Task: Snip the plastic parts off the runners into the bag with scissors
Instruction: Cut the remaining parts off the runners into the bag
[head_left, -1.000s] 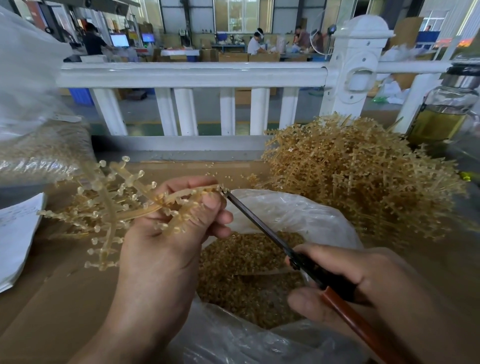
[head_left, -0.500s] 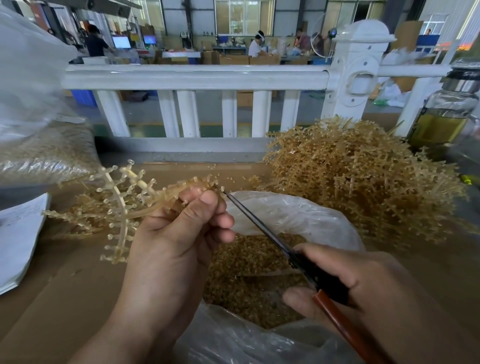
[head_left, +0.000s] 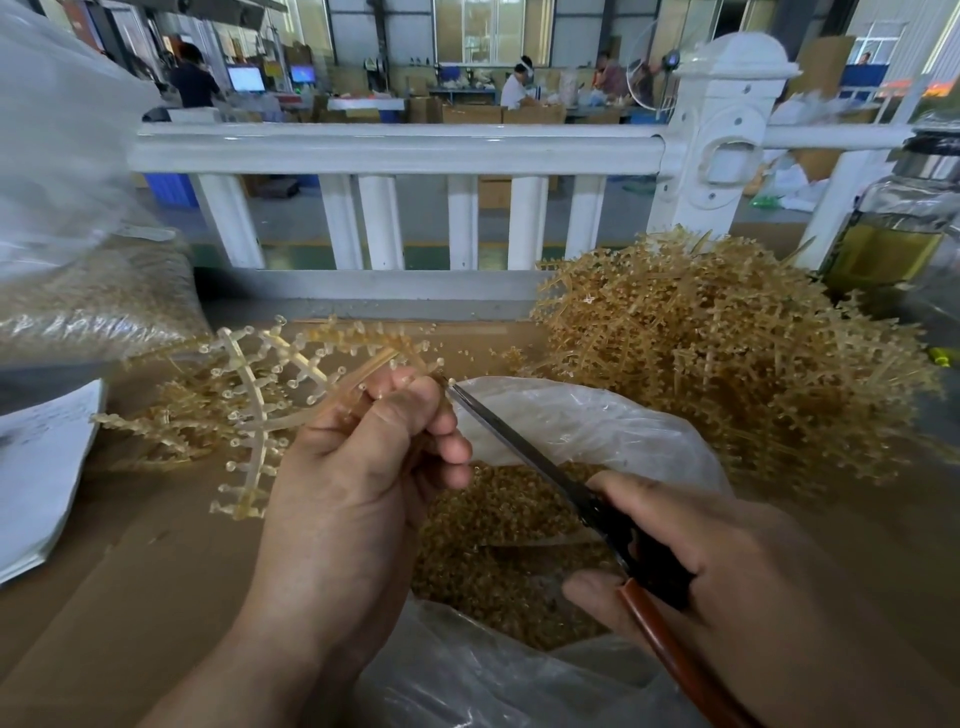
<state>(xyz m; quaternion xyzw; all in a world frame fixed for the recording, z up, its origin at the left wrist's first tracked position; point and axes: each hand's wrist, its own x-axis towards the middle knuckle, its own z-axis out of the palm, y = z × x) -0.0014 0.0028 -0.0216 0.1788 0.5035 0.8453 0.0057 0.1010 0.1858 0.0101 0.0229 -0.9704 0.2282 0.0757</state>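
Note:
My left hand (head_left: 363, 467) grips a translucent amber runner (head_left: 249, 415) whose branches with small round parts fan out to the left. Its right end pokes out above my fingers. My right hand (head_left: 691, 561) holds scissors (head_left: 524, 457) with dark blades and a red-brown handle. The blade tips touch the runner's end at my left fingertips, over the bag. The clear plastic bag (head_left: 597, 426) lies open below both hands and holds a heap of cut amber parts (head_left: 498, 551).
A big pile of uncut runners (head_left: 727, 353) sits at the right. A filled plastic bag (head_left: 88, 296) stands at the left, white papers (head_left: 41, 467) below it. A glass jar (head_left: 898, 234) is at the far right. A white railing (head_left: 395, 150) borders the cardboard-covered table.
My left hand has turned the runner, so its branches swung upward and rightward. The scissors stay at the runner's end with the blades nearly together.

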